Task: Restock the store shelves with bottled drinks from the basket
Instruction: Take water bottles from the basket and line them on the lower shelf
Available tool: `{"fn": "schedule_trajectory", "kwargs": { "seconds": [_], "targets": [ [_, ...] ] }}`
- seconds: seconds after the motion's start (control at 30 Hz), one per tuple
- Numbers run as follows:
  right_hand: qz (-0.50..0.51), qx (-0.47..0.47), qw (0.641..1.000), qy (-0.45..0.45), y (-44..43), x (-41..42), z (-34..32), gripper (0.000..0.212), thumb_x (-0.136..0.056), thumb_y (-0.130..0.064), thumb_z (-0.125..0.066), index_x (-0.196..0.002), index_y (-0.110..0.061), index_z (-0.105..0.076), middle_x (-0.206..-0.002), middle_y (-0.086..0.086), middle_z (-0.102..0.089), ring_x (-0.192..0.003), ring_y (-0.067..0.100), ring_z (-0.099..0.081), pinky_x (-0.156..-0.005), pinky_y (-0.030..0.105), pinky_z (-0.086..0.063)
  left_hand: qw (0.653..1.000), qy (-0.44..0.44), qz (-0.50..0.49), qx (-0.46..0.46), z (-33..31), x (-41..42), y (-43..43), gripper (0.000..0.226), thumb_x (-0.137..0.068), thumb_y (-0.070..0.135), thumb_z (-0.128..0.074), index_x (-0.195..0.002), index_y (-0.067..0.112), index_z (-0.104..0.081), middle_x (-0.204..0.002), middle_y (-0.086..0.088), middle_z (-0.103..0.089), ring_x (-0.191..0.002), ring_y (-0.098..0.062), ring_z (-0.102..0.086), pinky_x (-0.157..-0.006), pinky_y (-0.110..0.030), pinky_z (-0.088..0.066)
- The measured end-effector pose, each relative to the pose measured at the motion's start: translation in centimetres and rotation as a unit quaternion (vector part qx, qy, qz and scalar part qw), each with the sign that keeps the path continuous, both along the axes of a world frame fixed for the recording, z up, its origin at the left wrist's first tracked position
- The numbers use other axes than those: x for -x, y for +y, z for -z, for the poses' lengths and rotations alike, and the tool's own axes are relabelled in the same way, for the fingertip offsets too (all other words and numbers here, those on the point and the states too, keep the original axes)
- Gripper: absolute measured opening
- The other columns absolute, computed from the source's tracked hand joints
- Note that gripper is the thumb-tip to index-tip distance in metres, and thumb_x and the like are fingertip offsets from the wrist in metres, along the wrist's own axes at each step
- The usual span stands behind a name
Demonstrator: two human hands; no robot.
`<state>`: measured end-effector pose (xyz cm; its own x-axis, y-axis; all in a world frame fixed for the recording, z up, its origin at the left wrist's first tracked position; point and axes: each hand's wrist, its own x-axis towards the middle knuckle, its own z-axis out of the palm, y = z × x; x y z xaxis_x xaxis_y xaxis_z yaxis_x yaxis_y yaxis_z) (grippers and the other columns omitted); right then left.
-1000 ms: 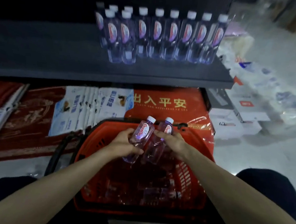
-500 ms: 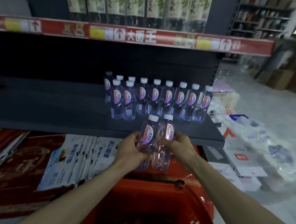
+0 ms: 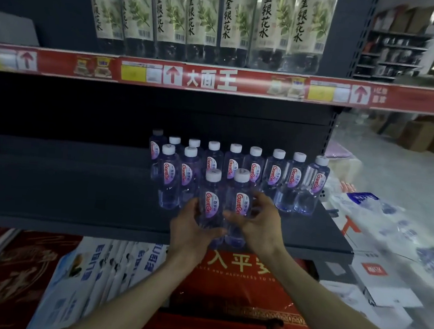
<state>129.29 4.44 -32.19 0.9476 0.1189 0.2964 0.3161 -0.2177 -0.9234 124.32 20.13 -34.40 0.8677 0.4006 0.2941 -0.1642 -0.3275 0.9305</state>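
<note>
Placing step: my left hand (image 3: 193, 232) grips one bottle (image 3: 210, 203), my right hand (image 3: 261, 228) another bottle (image 3: 241, 205), both upright at the shelf (image 3: 75, 193) front, 6 o'clock of the stocked row (image 3: 275, 175); next, I judge, seat them and let go.

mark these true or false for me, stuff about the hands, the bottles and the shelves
1. The left hand grips the left water bottle; the right hand grips the right water bottle. True.
2. Both held bottles have blue caps. False: the caps are white.
3. Both held bottles are upright over the dark shelf, in front of the row of matching bottles. True.
4. The bottles on the upper shelf lie on their sides. False: the tall labelled bottles stand upright.
5. The shelf edge strip is red. True.
</note>
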Motion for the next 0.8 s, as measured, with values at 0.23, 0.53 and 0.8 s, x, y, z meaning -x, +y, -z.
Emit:
{"fn": "schedule_trajectory", "kwargs": {
  "seconds": [0.23,0.53,0.8],
  "targets": [
    [0.042,-0.007,0.999,-0.007,1.7,-3.5,2.2,0.082,-0.068,-0.046,-0.093,-0.138,-0.026,-0.055,-0.127,-0.005,-0.061,-0.11,0.011,-0.064,-0.088,0.032,-0.061,0.998,-0.041,0.013,-0.036,1.5,-3.4,1.4,0.068,-0.071,0.023,-0.095,-0.129,0.028,-0.059,-0.121,0.014,-0.067,-0.114,-0.002,-0.063,-0.101,-0.034,-0.055],
    [0.005,0.048,0.999,0.006,0.7,-2.7,3.9,0.073,-0.077,-0.036,-0.089,-0.132,-0.032,-0.042,-0.114,-0.014,-0.063,-0.1,-0.009,-0.061,-0.079,0.009,-0.052,0.993,0.02,-0.041,-0.113,2.9,-3.8,2.3,0.087,-0.066,0.059,-0.09,-0.133,0.029,-0.042,-0.128,0.009,-0.05,-0.117,-0.011,-0.056,-0.1,-0.035,-0.053],
    [0.025,0.128,0.991,-0.006,0.4,-3.1,4.6,0.055,-0.079,-0.04,-0.084,-0.114,-0.024,-0.045,-0.101,-0.011,-0.067,-0.087,0.001,-0.066,-0.074,0.021,-0.055,0.982,0.063,-0.028,-0.174,2.6,-3.7,3.2,0.055,-0.076,0.048,-0.085,-0.11,0.03,-0.045,-0.091,0.01,-0.062,-0.083,-0.003,-0.062,-0.075,-0.026,-0.053]
  ]
}}
